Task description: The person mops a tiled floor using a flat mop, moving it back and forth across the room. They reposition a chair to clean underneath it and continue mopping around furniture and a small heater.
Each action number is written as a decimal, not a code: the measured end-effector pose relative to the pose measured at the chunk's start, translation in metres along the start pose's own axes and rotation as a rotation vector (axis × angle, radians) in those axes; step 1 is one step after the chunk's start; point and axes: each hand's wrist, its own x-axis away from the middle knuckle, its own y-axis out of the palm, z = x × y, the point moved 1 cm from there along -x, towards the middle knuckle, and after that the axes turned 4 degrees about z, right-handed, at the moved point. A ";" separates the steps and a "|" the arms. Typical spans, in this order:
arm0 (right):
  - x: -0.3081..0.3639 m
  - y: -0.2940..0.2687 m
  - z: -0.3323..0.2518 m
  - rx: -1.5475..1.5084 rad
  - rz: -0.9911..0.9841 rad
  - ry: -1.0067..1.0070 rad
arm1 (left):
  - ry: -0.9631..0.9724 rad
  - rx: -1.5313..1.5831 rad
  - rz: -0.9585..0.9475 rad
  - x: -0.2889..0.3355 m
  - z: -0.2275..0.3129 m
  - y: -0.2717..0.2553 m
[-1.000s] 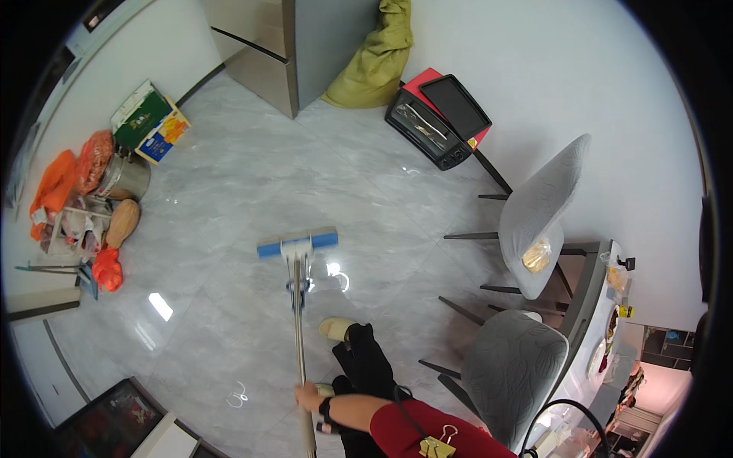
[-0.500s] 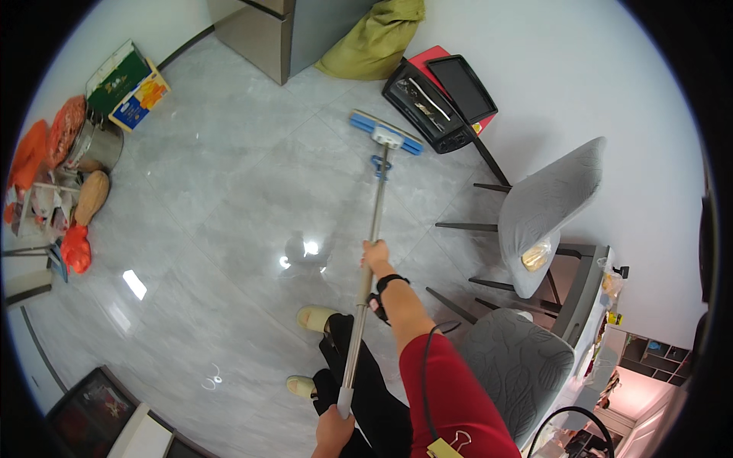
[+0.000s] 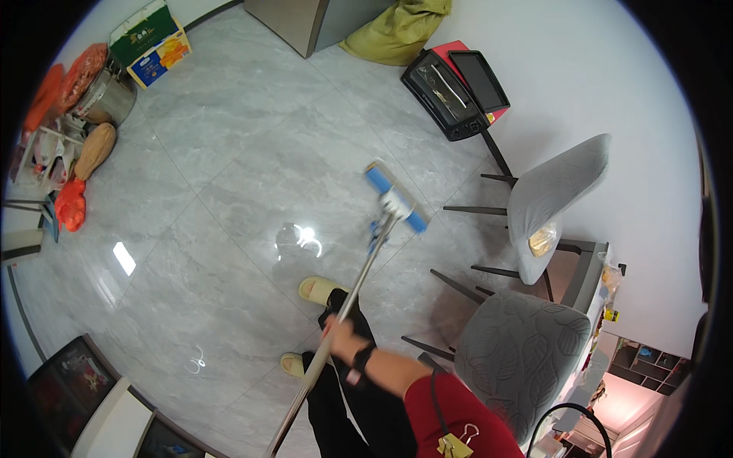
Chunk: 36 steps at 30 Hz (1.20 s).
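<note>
In the head view, the right hand [image 3: 338, 333] sat low at centre frame, its fingers wrapped around the mop handle [image 3: 353, 288], forearm angled in from the lower right. The blue mop head [image 3: 395, 207] lay on the grey tiled floor [image 3: 229, 191] near the grey chair [image 3: 556, 191]. The left hand was out of sight.

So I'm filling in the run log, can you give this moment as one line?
right hand: gripping mop handle | left hand: out of view | blue mop head: on grey tile floor, beside grey chair

Bright, floor glare, fisheye-bent edges
</note>
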 end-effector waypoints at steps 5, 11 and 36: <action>0.174 0.049 0.164 0.017 -0.168 0.766 | -0.395 -0.384 0.085 0.170 -0.112 -0.023; 0.190 0.077 0.094 0.026 -0.294 0.876 | -0.497 -0.353 0.016 0.187 -0.047 -0.051; 0.048 0.091 0.071 0.227 -0.141 -0.137 | -0.050 0.162 0.500 0.073 -0.066 0.050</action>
